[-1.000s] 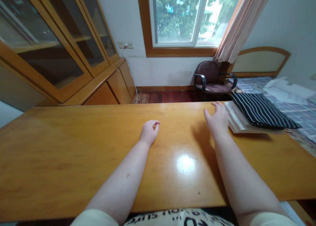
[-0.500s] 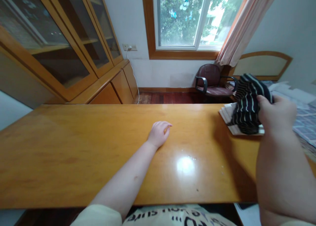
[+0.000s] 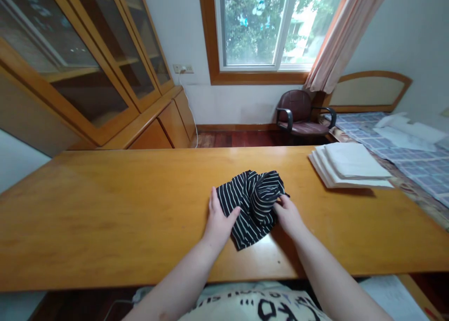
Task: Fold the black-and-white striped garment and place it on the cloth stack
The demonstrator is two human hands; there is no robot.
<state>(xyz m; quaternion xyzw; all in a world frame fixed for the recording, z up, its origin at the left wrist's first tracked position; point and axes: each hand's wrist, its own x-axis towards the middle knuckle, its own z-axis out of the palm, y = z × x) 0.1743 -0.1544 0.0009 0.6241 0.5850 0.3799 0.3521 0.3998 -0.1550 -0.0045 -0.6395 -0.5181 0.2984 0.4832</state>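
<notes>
The striped cloth lies bunched near the table's front edge, about midway along. Our left hand rests flat on its left side, fingers out, while our right hand pinches a fold on its right. We judge it light, soft and limp, best gripped at hems or corners. Folded white cloths sit by the far right corner.

A stack of folded white cloths lies at the far right of the wooden table, with a chair beyond under the window.
</notes>
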